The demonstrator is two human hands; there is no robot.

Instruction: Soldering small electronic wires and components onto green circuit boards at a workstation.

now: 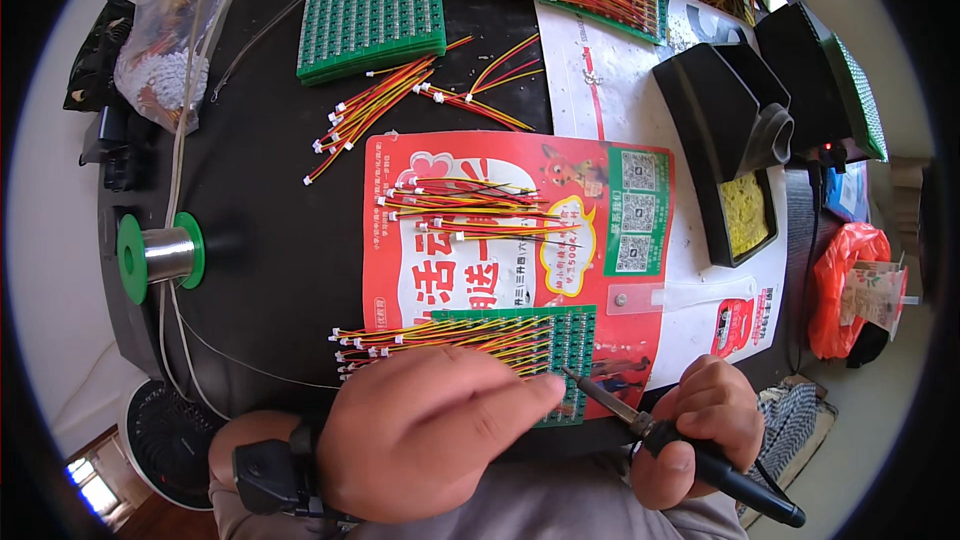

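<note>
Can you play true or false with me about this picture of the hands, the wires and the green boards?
1. The right hand holds a soldering iron. True.
2. The left hand rests on a green circuit board with red, yellow and black wires on it. True.
3. The solder spool has blue ends. False: its ends are green.
4. The iron's tip points away from the board. False: it points at the board's lower right part, by the left fingertips.
5. A stack of green boards lies at the far side of the table. True.
6. The left wrist is bare. False: it wears a black band.
</note>
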